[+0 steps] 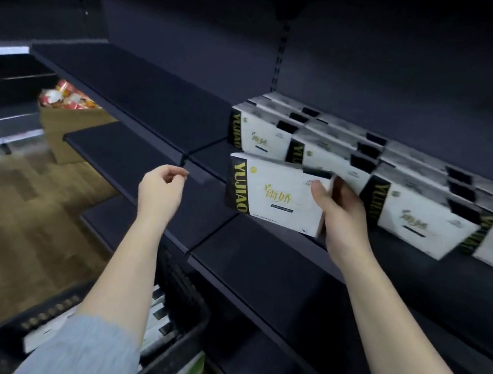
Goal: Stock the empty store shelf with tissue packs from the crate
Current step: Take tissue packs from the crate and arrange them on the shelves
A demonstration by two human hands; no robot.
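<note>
Your sleeve (85, 350) hangs over the crate (189, 310); your left hand (161, 190) floats loosely curled, holding nothing; your right hand (339, 217) grips a tissue pack (272, 194) before the shelf (162, 105).

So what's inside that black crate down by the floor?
The black crate holds more tissue packs, standing on edge in a row. How many remain cannot be seen: the left forearm and its sleeve cover much of the inside.

Bare dark shelf (145, 93) open beyond the empty left hand (161, 190). Ahead and right of the right hand (341, 217), stacked tissue packs (331, 144) blocking the board. Below both arms, black crate (184, 306) tight against lower shelving.
</note>
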